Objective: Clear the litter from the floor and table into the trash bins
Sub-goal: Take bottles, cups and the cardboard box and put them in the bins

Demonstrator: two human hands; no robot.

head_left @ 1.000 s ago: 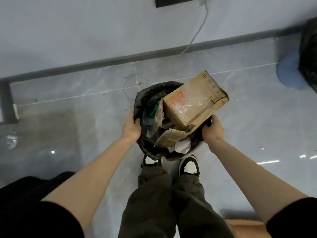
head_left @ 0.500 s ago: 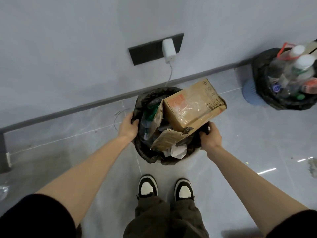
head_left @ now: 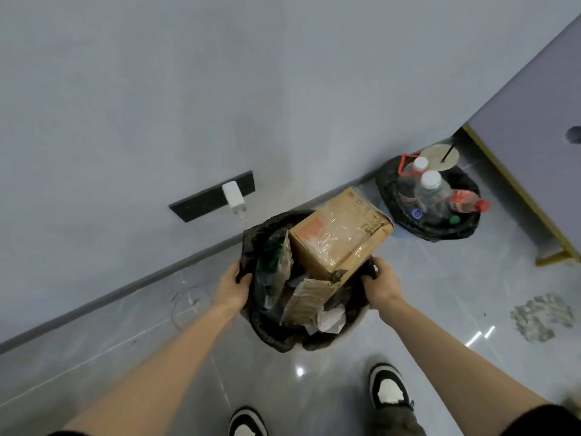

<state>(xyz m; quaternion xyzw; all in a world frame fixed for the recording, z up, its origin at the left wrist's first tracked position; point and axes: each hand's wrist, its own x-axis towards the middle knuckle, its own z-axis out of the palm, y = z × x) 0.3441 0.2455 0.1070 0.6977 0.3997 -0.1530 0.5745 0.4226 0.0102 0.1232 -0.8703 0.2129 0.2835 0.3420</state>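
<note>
A trash bin (head_left: 356,322) lined with a black bag stands on the floor in front of my feet. A brown cardboard box (head_left: 341,234) sticks out of its top, with crumpled paper and torn card beneath it. My left hand (head_left: 231,286) grips the bag's rim on the left side. On the right side my right hand (head_left: 382,286) grips the rim too. A second black-lined bin (head_left: 440,232) farther right holds several plastic bottles (head_left: 432,191).
The grey wall is close behind the bin, with a dark socket strip and white charger (head_left: 234,198) whose cable coils on the floor. A grey table (head_left: 534,121) with a gold frame stands at right. Crumpled grey litter (head_left: 542,316) lies on the glossy tiles at right.
The view has tilted up and to the right, bringing the second bin and the table into sight. Both hands keep their hold on the bin's rim.
</note>
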